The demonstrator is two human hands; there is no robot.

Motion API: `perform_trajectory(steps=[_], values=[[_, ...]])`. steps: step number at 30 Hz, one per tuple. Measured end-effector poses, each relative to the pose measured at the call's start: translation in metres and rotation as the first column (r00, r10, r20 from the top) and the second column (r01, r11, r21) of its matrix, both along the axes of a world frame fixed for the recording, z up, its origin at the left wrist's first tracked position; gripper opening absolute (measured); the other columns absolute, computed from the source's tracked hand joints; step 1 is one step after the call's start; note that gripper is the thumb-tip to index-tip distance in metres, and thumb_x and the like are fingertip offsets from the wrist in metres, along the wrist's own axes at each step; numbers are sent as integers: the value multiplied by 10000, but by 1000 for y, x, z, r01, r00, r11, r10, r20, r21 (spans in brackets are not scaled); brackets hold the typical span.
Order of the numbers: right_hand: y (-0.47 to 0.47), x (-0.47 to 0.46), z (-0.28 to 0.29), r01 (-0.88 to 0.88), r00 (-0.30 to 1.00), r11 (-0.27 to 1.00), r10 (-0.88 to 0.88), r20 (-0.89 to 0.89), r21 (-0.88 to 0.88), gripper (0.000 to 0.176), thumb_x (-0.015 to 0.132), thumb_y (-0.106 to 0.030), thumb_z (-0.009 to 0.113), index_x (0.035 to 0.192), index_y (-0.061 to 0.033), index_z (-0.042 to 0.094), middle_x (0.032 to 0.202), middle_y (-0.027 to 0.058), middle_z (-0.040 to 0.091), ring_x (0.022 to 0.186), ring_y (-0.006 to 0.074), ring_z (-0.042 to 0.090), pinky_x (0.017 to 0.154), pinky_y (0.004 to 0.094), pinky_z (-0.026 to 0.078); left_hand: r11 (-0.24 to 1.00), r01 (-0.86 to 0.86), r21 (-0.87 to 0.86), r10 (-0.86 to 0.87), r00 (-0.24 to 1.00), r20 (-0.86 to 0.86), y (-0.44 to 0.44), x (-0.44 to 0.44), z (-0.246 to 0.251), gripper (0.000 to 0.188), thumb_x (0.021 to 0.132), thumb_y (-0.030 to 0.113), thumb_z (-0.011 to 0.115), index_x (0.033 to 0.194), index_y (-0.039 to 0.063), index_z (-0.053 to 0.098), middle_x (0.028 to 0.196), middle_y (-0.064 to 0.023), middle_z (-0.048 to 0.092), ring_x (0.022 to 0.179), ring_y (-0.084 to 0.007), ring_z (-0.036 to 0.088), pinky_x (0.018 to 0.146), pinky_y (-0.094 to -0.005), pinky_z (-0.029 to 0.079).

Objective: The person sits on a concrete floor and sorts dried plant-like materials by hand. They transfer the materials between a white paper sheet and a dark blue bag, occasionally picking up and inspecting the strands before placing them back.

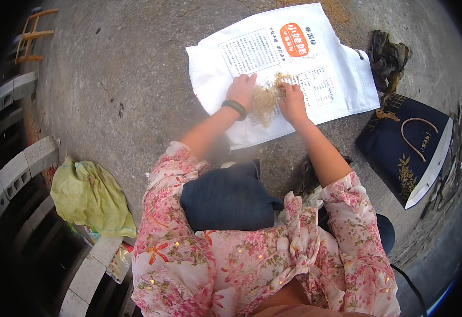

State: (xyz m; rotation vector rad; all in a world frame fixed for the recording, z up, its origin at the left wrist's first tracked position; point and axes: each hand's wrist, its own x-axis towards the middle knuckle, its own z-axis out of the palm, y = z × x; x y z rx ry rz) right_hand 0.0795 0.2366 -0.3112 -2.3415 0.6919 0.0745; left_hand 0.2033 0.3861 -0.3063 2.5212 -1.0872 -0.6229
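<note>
A white woven flour sack with printed writing lies flat on the concrete ground before me. On it rests a loose heap of dry, straw-coloured plant material, possibly seed heads or stalks. My left hand, with a green bangle at its wrist, lies along the heap's left side; its fingertips are partly hidden. My right hand is at the heap's right side, thumb and fingers pinching some of the dry strands near its upper end.
A dark blue paper bag with a rope handle lies to the right, below a crumpled black plastic bag. At left are a yellow-green woven sack, concrete blocks and a wooden frame. My knee is close below the white sack.
</note>
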Motion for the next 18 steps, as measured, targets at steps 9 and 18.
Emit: perform_trajectory(steps=[9,18], values=[[29,-37,10,-161,987,981,161,6,106,338,770,37,533,1093,-38,599,1009,190,581,982,375,561,861,440,474,981,-93,-170,60,980,-188,31,-53,8,453,766,-74,504,1193,59,579,1097,-166,538,1033,-354,523,904,-407,446],[20,-38,9,-34,999,996,36,-34,78,337,787,25,535,1111,-47,588,1034,177,585,1004,364,556,874,433,467,995,-24,-98,26,999,20,5,-15,4,469,765,-51,529,1201,107,603,996,-109,537,941,-295,523,857,-389,426]])
